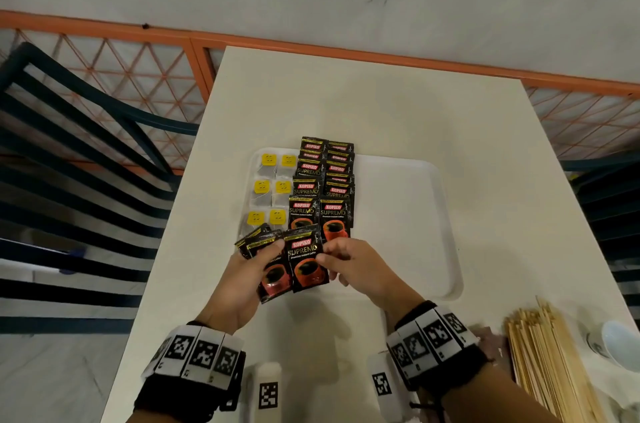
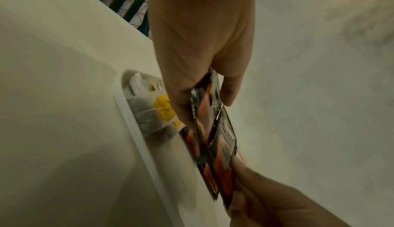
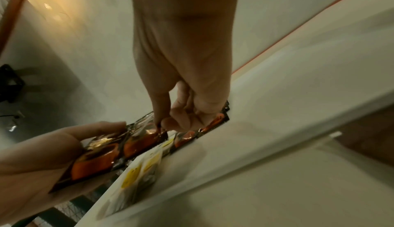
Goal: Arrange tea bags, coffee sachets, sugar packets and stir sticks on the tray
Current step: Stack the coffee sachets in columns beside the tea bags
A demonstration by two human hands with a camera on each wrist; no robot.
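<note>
A white tray (image 1: 415,201) lies on the table. Tea bags with yellow tags (image 1: 269,188) fill its left side in two columns. Black coffee sachets (image 1: 325,177) lie beside them in two overlapping columns. My left hand (image 1: 254,265) grips a fanned bunch of coffee sachets (image 1: 273,275) above the tray's near left corner. My right hand (image 1: 346,260) pinches the right edge of the front sachet (image 1: 306,261) of that bunch. In the left wrist view the left hand (image 2: 204,95) holds the sachets (image 2: 215,129). In the right wrist view the right hand (image 3: 170,121) pinches a sachet (image 3: 145,139).
A pile of wooden stir sticks (image 1: 547,360) lies at the near right of the table (image 1: 363,104). Beside it stands a white cup (image 1: 620,346). Dark slatted chairs (image 1: 76,159) stand left and right. The tray's right half is bare.
</note>
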